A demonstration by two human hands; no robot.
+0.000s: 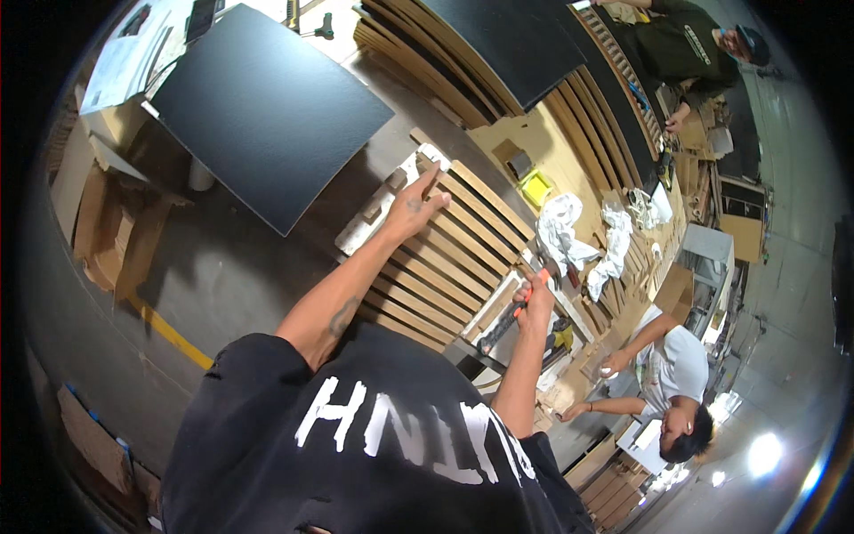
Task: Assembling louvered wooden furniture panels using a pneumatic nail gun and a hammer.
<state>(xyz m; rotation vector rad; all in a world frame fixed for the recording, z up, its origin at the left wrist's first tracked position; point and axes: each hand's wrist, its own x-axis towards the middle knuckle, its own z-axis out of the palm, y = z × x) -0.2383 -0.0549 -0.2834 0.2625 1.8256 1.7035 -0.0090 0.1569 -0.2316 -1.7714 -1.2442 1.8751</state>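
A row of parallel wooden slats point(436, 271) lies in front of me, between a pale, paint-marked end block point(360, 230) on the left and a similar whitish end piece point(487, 304) on the right. My left hand point(414, 209) rests at the far left end of the slats, fingers apart, with the index finger reaching over the pale block and nothing visible in its grip. At the right end, my right hand point(536, 307) is closed around an orange-and-black hand tool point(514, 313). Its working end is too unclear to name the kind.
A large black panel point(267, 116) stands at the left. Stacked boards point(418, 62) sit at the back. A yellow item point(535, 189) and crumpled white cloths point(569, 233) lie on the bench to the right. One person point(672, 365) works at right, another point(685, 53) far right.
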